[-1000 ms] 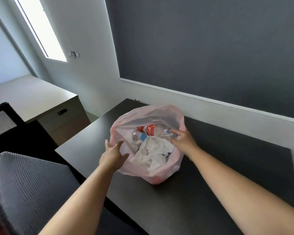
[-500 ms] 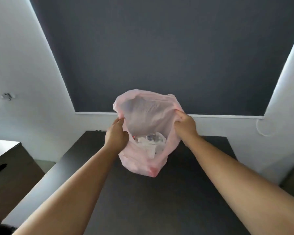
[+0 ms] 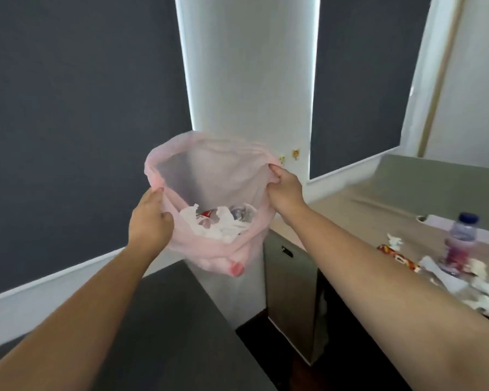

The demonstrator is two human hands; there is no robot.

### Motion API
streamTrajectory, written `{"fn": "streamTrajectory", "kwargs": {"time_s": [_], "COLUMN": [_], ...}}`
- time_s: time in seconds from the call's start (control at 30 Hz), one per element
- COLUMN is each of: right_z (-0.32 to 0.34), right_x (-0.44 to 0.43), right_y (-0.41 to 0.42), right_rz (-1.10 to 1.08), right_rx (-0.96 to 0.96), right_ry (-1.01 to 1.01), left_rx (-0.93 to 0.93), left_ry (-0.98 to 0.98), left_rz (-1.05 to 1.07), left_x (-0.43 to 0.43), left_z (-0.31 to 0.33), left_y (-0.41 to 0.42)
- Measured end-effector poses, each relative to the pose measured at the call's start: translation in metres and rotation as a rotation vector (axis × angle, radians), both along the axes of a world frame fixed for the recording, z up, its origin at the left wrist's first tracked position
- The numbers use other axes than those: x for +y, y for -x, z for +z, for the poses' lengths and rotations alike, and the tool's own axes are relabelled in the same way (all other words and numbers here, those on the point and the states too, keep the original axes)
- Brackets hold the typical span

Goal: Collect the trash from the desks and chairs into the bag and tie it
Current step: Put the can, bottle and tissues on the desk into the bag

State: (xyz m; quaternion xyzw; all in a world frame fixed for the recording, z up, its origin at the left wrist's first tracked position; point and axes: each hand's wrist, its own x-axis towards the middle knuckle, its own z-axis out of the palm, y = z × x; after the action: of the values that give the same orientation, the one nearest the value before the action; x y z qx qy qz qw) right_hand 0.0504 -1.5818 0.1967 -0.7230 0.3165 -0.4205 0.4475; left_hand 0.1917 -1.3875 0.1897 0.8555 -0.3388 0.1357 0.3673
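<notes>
A: Head camera first: where is the bag?

B: The pink bag (image 3: 209, 176) hangs in the air with its mouth open, above the far right corner of the dark desk (image 3: 164, 328) and clear of its top. Both bare arms reach out to it.

A: How are the hands placed?

B: The left hand (image 3: 150, 221) is clenched on the near left part of the rim, thumb inside, fingers curled over the plastic. The right hand (image 3: 284, 190) is pinched shut on the far right part of the rim, a fold of plastic bunched in the fist. The rim is stretched between them.

A: What lies inside?

B: Crumpled white paper (image 3: 223, 227), a clear bottle with a red label (image 3: 206, 214) and a second clear bottle (image 3: 239, 214), all low in the bag. A red round shape (image 3: 236, 268) shows through the plastic at the bottom; what it is I cannot tell.

A: And to the right?

B: A second, beige desk (image 3: 424, 193) stands beside the dark one with a gap between. Near its front edge stands an upright bottle with a blue cap (image 3: 460, 238), a red and yellow wrapper (image 3: 398, 256) to its left and crumpled white tissues (image 3: 474, 286) around and in front of it. The right forearm crosses in front of that desk's front edge.
</notes>
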Motion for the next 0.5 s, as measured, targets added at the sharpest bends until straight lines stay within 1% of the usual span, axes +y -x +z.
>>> {"fn": "streamTrajectory", "kwargs": {"time_s": [0.1,0.2,0.33,0.43,0.5], "right_z": [0.02,0.04,0.056,0.06,0.057], "right_x": [-0.041,-0.075,-0.128,-0.162,-0.18], "right_y": [0.076,0.144,0.238,0.293,0.326], "right_rz": [-0.13,-0.228,-0.428,-0.556,-0.621], "right_rx": [-0.043,-0.076,-0.125,-0.148,-0.184], "right_ry": [0.003,0.004,0.033,0.067,0.048], "left_rx": [-0.032,-0.09,-0.153,-0.125,-0.096], "left_ry": [0.041,0.095,0.158,0.2,0.222], "left_rz": [-0.135,-0.218,-0.35,-0.422,-0.48], "left_x": [-0.067,-0.122,-0.204,-0.255,-0.282], "left_z": [0.019,0.037,0.052,0.056,0.056], "left_y": [0.051,0.1,0.164,0.212,0.246]}}
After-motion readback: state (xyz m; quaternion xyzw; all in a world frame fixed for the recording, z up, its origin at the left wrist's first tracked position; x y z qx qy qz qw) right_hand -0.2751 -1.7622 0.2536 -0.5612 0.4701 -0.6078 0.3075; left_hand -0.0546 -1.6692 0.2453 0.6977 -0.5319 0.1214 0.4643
